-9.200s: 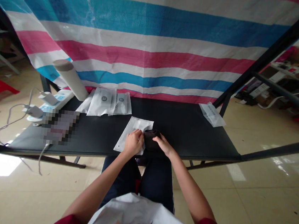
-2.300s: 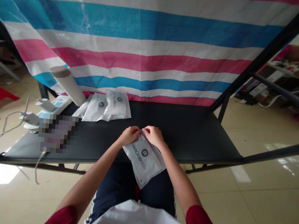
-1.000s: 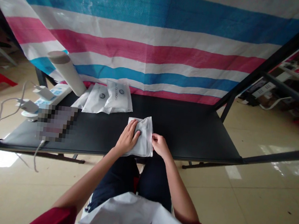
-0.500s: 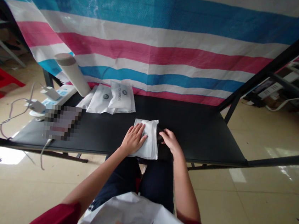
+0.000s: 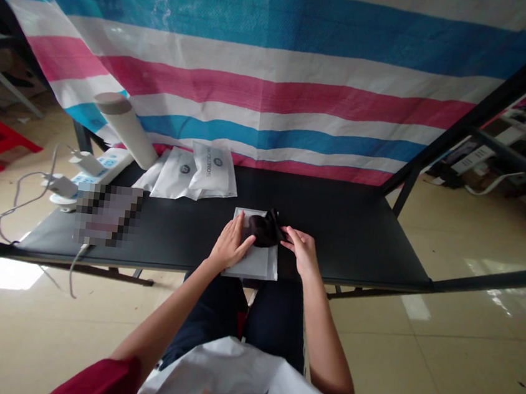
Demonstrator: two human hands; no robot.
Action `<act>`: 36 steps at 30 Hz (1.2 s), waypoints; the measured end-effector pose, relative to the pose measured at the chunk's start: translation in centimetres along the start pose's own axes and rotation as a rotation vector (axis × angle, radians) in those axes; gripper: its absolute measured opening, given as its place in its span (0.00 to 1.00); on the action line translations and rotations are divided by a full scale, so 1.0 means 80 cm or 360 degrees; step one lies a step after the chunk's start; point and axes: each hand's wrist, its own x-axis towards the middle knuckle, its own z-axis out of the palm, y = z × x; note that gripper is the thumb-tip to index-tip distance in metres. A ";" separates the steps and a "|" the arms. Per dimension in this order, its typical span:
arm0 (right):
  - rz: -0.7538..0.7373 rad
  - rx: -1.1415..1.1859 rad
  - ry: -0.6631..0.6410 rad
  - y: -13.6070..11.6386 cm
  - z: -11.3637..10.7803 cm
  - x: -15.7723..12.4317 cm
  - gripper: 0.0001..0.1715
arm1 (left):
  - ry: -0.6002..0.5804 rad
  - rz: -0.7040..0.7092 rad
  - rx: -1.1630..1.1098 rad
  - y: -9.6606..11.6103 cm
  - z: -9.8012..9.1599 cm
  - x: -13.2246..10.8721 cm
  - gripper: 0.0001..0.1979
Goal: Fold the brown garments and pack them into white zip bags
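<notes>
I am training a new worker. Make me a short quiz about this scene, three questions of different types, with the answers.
1. True or false: the left hand rests on the white pouch.
2. What do the fingers of the right hand touch? A) a dark cloth bundle B) a pair of scissors C) a roll of tape
3. Fill in the missing word, left or right: the power strip sits at the ___ end of the black table.

Key: 1 true; 2 A; 3 left.
</notes>
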 end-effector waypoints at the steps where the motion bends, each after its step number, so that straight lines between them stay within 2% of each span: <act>1: 0.0011 -0.0058 -0.0040 0.003 0.003 0.001 0.27 | 0.0029 -0.0008 -0.0100 -0.003 -0.004 -0.001 0.42; 4: -0.0045 -0.0259 -0.0099 0.011 0.005 0.005 0.30 | 0.0082 -0.0081 -0.0337 -0.009 -0.014 -0.003 0.45; 7: -0.0264 -0.0569 -0.0112 0.017 0.004 0.010 0.33 | 0.0020 -0.0097 -0.0446 -0.008 -0.019 0.000 0.41; 10: -0.0396 -0.0894 -0.0050 0.019 0.005 0.014 0.30 | 0.0016 -0.0058 -0.0518 -0.010 -0.019 0.006 0.36; 14: -0.0429 -0.1307 0.0228 0.021 -0.002 0.016 0.21 | 0.0310 -0.0233 -0.0523 -0.024 -0.023 0.007 0.25; 16: -0.0443 -0.1415 0.0253 0.021 -0.008 0.016 0.17 | 0.0415 -0.0295 -0.0444 -0.033 -0.028 0.006 0.19; 18: -0.0445 -0.1460 0.0174 0.019 -0.015 0.018 0.14 | 0.0366 -0.0231 -0.0276 -0.039 -0.034 0.006 0.14; 20: -0.0428 -0.1504 0.0052 0.016 -0.020 0.020 0.19 | 0.0211 -0.0101 -0.0064 -0.042 -0.039 0.009 0.13; 24: -0.0363 -0.1578 -0.0133 0.010 -0.022 0.028 0.36 | -0.0035 0.0026 0.0160 -0.037 -0.045 0.027 0.31; 25: -0.0349 -0.1574 -0.0137 0.009 -0.022 0.031 0.35 | -0.0071 0.0019 0.0174 -0.035 -0.047 0.032 0.36; 27: -0.0352 -0.1534 -0.0087 0.009 -0.021 0.035 0.27 | -0.0072 -0.0016 0.0186 -0.028 -0.052 0.042 0.39; 30: -0.0536 -0.1307 0.0071 0.011 -0.022 0.039 0.18 | 0.0138 -0.0033 0.0090 -0.015 -0.064 0.048 0.31; 31: -0.0616 -0.1155 0.0108 0.013 -0.024 0.039 0.18 | 0.0206 -0.0021 -0.0003 -0.011 -0.069 0.047 0.28; 33: -0.0668 -0.0734 0.0115 0.016 -0.028 0.038 0.18 | 0.0216 -0.0002 -0.0281 -0.004 -0.076 0.044 0.22; 36: -0.0508 -0.0109 0.0003 0.019 -0.035 0.033 0.20 | 0.0101 -0.0077 -0.0575 0.005 -0.077 0.035 0.17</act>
